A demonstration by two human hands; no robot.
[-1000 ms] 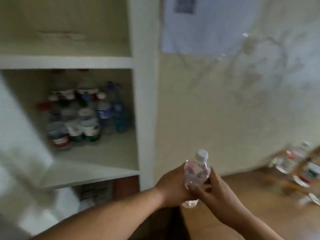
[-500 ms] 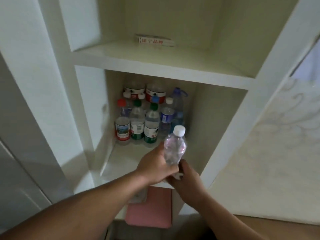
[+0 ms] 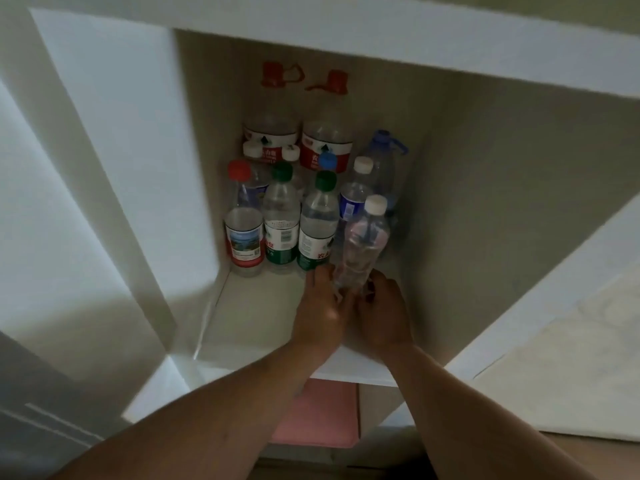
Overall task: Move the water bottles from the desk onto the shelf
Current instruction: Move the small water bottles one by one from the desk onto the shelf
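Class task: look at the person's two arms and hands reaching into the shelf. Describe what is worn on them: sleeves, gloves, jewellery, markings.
Both forearms are bare as far as the picture shows: no sleeves in view. The left hand and right hand wear no gloves. No watch, bracelet or ring shows. Dark nail polish appears on the right hand's fingertips; blur hides finer detail.

Bottle [image 3: 363, 247] clear glossy plastic; shelf [image 3: 256, 306] seemingly matt.

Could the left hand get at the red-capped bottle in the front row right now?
Probably yes, once free. The red-capped bottle stands at the front row's left end with bare shelf before it. But the left hand is gripping the white-capped bottle together with the right hand.
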